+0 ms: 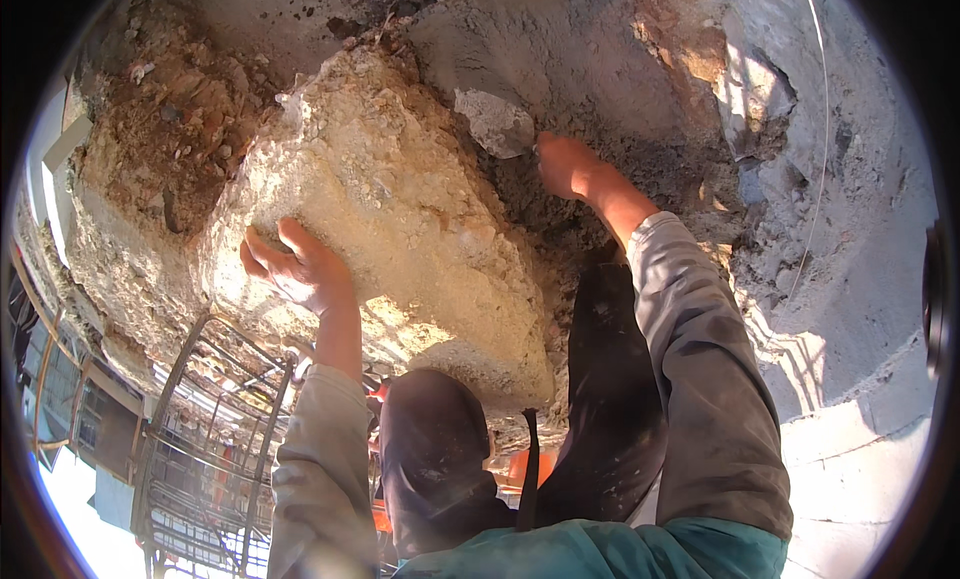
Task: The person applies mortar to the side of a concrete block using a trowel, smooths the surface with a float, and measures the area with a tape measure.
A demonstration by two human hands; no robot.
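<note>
My left hand (305, 271) rests on a big pale block of rock or packed earth (390, 199), its fingers apart and slightly bent, with nothing in them. To the right of that block, my right hand (570, 167) is closed in a fist. From its front edge a flat grey blade caked with mortar (495, 123) points to the upper left; it looks like a trowel, the handle hidden in my fist. The blade lies against a rough grey mortar surface (590, 59), beside the dark gap along the block's right side.
Below left stands a steel rebar cage (215, 449). Crumbly brown soil (170, 129) rises at the upper left. A grey wall (870, 239) curves along the right, with a thin pale string (826, 109) hanging across it. My knees (430, 419) are close under the block.
</note>
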